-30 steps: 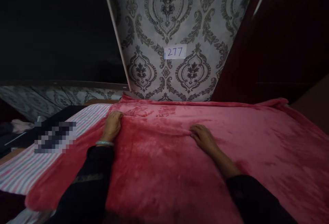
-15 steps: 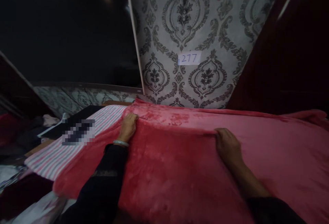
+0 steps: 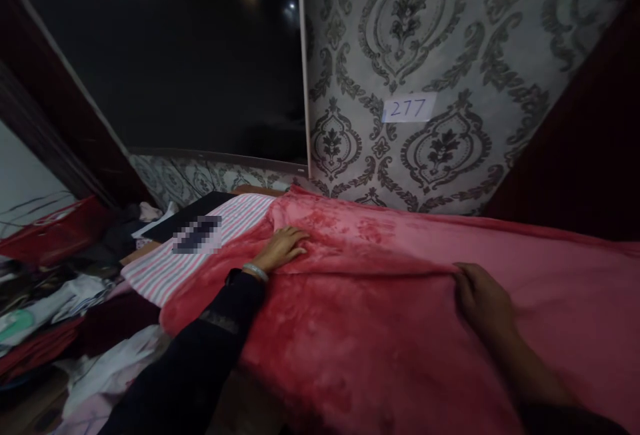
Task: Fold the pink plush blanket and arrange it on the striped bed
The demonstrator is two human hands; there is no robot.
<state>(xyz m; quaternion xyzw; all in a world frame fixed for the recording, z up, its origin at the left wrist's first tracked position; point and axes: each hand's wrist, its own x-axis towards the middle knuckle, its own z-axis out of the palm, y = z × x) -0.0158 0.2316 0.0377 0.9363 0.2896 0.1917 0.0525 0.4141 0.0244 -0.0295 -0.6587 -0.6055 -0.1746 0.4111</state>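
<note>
A plush red blanket (image 3: 360, 328) lies spread over a bed, folded back along a ridge that runs between my hands. My left hand (image 3: 281, 248) rests flat on the blanket near its far left corner, fingers stretched out, a pale bangle on the wrist. My right hand (image 3: 481, 296) lies further right on the fold ridge, fingers curled over the edge of the fabric. Both arms wear dark sleeves.
A pink and white striped sheet (image 3: 200, 248) shows left of the blanket. Heaped clothes and bags (image 3: 60, 288) fill the floor at the left. Patterned wallpaper with a paper label "277" (image 3: 409, 108) rises behind the bed, beside a dark panel (image 3: 200, 62).
The view has swung left, so the clutter at the left has come into sight. My right hand has slid rightward along the fold; the left hand has flattened on the corner.
</note>
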